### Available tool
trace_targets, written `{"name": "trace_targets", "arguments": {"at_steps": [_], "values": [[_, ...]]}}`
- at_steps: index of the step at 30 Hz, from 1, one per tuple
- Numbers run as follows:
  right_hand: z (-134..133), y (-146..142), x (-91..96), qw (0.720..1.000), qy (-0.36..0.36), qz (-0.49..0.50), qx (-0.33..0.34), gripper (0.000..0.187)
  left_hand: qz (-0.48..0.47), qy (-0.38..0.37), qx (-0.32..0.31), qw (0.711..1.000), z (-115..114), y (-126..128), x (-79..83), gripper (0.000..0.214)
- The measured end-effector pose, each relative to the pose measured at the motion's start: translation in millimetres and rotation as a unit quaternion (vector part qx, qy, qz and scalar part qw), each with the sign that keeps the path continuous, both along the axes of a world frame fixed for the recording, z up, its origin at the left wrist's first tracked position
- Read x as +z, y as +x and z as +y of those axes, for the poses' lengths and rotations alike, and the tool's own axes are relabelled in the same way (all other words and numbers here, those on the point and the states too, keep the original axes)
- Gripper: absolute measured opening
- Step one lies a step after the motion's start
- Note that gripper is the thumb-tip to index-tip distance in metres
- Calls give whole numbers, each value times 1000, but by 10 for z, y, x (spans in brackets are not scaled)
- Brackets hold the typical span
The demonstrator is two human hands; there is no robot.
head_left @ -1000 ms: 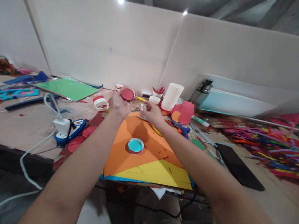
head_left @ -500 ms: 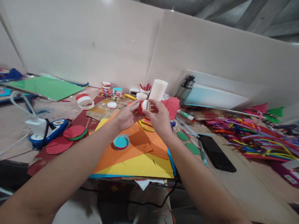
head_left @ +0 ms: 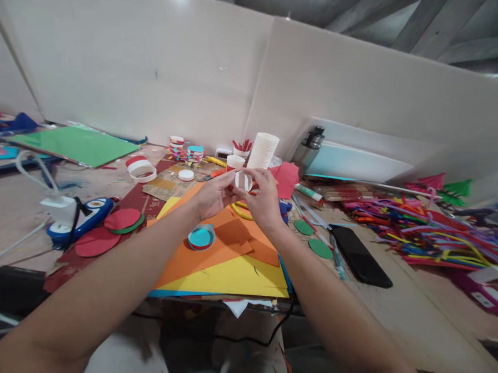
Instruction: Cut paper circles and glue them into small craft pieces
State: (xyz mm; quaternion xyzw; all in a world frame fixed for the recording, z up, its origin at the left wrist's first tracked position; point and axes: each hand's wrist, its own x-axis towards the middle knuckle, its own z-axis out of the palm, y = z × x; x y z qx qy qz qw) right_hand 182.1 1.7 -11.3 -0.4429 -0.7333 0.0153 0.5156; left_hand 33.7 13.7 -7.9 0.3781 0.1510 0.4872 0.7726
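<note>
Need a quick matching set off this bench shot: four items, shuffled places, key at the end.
Things
1. white ring
2. phone
3. stack of cups
4. blue disc

Places
A. lying over the orange paper, ringed by a pale rim
B. just beyond the right hand, near the wall
C. up between the left hand and the right hand
D. flat on the table, beside the green circles

Pairs: 1-C, 2-D, 3-B, 4-A
</note>
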Motion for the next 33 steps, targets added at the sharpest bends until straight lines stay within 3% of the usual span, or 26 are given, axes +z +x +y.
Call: {"name": "trace_targets", "arguments": {"at_steps": [4,10,15,26,33], "values": [[5,-14,-21,1000,-7,11,11,43,17,5,34,999,-11,11,18,16],[14,22,-11,981,-70,180,12,31,-8,-3,72,997,21,-20,48,32],[34,4,-47,965,-108,235,49,27,-27,-5,71,997,81,-91,41,41],[-21,-79,-43,962,-137,226,72,28,-36,-94,95,990,173,-188,56,39],[-46,-90,-37,974,-124,185,53,22,21,0,141,990,181,-124,-33,39]]}}
